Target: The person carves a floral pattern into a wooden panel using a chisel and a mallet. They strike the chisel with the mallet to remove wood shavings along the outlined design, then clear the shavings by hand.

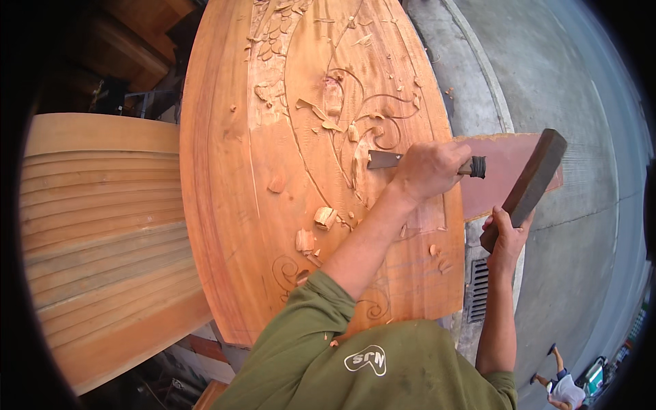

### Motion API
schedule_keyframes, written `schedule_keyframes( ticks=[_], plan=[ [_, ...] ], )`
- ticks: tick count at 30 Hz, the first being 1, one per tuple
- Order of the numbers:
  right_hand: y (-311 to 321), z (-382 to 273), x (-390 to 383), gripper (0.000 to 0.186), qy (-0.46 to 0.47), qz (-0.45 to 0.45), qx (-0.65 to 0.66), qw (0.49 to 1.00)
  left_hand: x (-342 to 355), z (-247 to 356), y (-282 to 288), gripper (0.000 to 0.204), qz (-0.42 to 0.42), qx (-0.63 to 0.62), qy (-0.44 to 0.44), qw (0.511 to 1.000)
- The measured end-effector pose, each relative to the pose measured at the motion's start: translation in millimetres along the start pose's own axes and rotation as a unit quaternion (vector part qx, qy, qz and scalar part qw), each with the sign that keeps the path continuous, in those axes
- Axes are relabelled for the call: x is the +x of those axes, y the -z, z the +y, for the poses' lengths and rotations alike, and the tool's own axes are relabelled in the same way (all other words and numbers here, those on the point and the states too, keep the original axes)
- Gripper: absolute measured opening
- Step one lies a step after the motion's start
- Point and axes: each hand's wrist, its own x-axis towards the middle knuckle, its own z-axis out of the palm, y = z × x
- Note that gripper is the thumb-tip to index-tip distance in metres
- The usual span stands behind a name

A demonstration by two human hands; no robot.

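At a carved panel (225,198) strewn with chips (325,218), the left hand (430,171) gripped a chisel (384,159), the right hand (507,240) a bar (531,179).

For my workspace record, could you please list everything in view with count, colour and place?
Carved panel: one, orange-brown, centre
Wood chips: many, pale, on the panel
Chisel: one, dark blade, in the left hand
Bar: one, dark brown, in the right hand
Flat board: one, dull pink, right of the panel
Ridged woodwork: count unclear, light brown, left
Shadowed boards: several, brown, upper left
Drain grate: one, dark, right
Pavement: one, grey, right
Passer-by: one, white top, lower right
Shirt: one, green, bottom
Hands: two, bare, right of centre
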Motion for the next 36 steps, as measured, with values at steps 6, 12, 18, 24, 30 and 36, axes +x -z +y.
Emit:
schedule_keyframes(
  ticks=[6,12,18,24,30,36],
  plan=[
    [-4,14,-6,0.103,0.040,-0.138,-0.150,0.978,3,-3,2,0.023,0.009,0.005,0.000,1.000],
    [-18,-8,-6,0.056,0.043,0.044,0.070,0.996,4,-2,6,0.021,0.013,-0.001,-0.015,1.000],
    [-5,3,-6,0.098,0.091,-0.120,-0.175,0.973,2,-4,7,0.017,0.023,-0.008,-0.003,1.000],
    [-17,8,-12,0.084,0.011,-0.068,-0.059,0.996,6,-5,5,0.016,0.020,0.001,-0.005,1.000],
    [-11,-6,-13,0.088,-0.011,-0.078,-0.094,0.992,2,-8,8,0.020,0.018,0.014,0.005,1.000],
    [-27,0,-20,0.091,0.013,-0.109,-0.132,0.985,4,-7,8,0.022,0.011,0.013,0.006,1.000]
  ],
)
